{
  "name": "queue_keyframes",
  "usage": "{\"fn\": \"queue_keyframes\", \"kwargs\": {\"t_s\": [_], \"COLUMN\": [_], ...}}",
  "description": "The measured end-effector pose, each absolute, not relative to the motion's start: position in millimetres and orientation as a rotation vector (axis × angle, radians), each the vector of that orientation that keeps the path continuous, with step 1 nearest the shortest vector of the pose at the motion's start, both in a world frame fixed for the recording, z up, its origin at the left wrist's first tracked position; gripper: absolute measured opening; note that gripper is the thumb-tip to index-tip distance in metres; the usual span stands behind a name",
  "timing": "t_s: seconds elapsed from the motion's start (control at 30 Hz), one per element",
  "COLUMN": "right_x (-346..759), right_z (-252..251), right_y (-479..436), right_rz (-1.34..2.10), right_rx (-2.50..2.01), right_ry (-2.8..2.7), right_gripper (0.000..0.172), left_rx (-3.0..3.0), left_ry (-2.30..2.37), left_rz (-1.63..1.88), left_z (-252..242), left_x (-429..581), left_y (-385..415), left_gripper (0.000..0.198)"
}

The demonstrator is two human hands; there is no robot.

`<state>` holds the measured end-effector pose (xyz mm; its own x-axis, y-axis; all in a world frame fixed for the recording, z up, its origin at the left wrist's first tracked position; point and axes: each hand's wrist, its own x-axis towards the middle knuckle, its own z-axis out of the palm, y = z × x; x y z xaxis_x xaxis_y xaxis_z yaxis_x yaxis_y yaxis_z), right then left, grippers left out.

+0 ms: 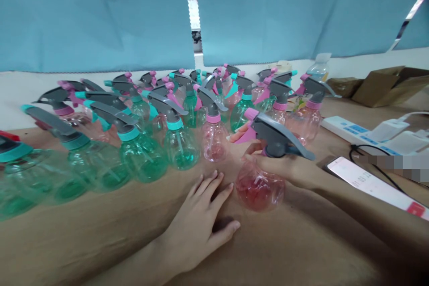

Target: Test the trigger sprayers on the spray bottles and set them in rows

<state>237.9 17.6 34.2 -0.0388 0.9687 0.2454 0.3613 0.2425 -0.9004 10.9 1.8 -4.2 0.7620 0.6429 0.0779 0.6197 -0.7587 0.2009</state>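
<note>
My right hand (284,167) is wrapped round the neck of a pink spray bottle (259,185) with a grey trigger head (275,136), which stands on the brown table (100,241). My left hand (201,219) lies flat on the table just left of that bottle, fingers stretched out and holding nothing. Behind them stand several green spray bottles (142,154) and pink spray bottles (213,138), all with grey trigger heads.
A phone (375,183) with a lit screen lies at the right, near a black cable (360,154). A white power strip (351,129) with chargers sits behind it. Cardboard boxes (389,85) stand at the back right. Blue curtains (100,13) hang behind the table.
</note>
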Motion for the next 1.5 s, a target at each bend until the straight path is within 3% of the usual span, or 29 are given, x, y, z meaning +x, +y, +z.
{"fn": "queue_keyframes", "kwargs": {"t_s": [0.6, 0.87, 1.5], "right_x": [229, 224, 222], "right_z": [60, 67, 62], "right_y": [10, 6, 9], "right_rz": [0.852, 0.685, 0.792], "right_rx": [-1.384, -1.308, -1.191], "right_ry": [-1.672, -1.613, -1.547], "right_gripper": [0.003, 0.012, 0.018], "left_rx": [2.791, 2.803, 2.812], "left_ry": [1.018, 1.024, 1.033], "left_rz": [0.204, 0.206, 0.199], "left_z": [-2, 0, -2], "left_x": [12, 13, 12], "left_y": [1, 2, 1], "left_gripper": [0.059, 0.058, 0.057]}}
